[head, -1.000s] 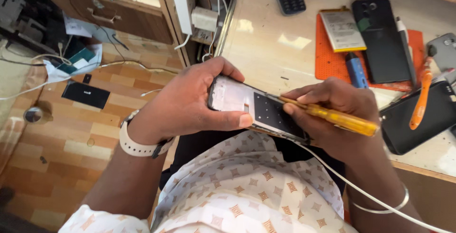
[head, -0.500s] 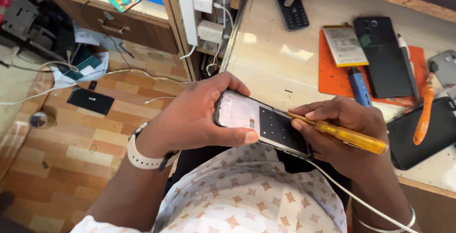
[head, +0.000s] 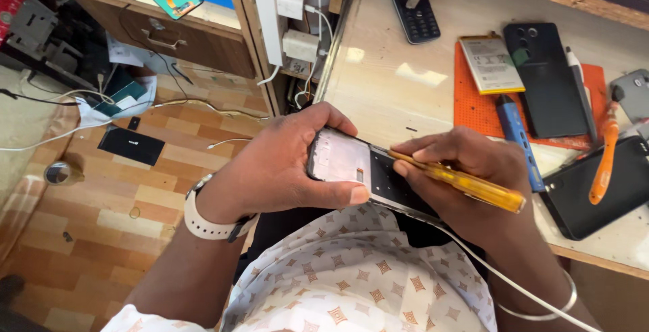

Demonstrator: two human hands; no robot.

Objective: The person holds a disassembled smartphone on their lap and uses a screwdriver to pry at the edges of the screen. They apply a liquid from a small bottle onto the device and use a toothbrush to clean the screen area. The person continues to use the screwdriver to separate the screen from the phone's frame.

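While the left hand [head: 284, 170] wraps around an opened phone frame [head: 358, 170], thumb along its lower edge and fingers over the top, the right hand [head: 466, 170] is closed on a yellow-handled screwdriver [head: 466, 183] whose tip rests on the dark half of the frame. The frame is held in the air above the lap, just short of the counter [head: 392, 75] edge. Judging by what shows, the phone is already well stripped: its back is off and the pale inner plate lies bare, with the battery bay looking empty, though whether screws remain under the tip is too small to tell.

Beyond the right hand, on an orange mat [head: 473, 102], lie a flat battery [head: 490, 63], a dark back cover [head: 544, 78] and a blue tool [head: 517, 139]. Further to the right are an orange-handled tool [head: 604, 163] and a black phone [head: 595, 190]. A keypad phone [head: 414, 11] lies farther off across the counter. A white cable [head: 500, 274] trails under the right wrist, close enough to snag. Beyond the left hand, a power strip [head: 267, 7] hangs with chargers plugged in.
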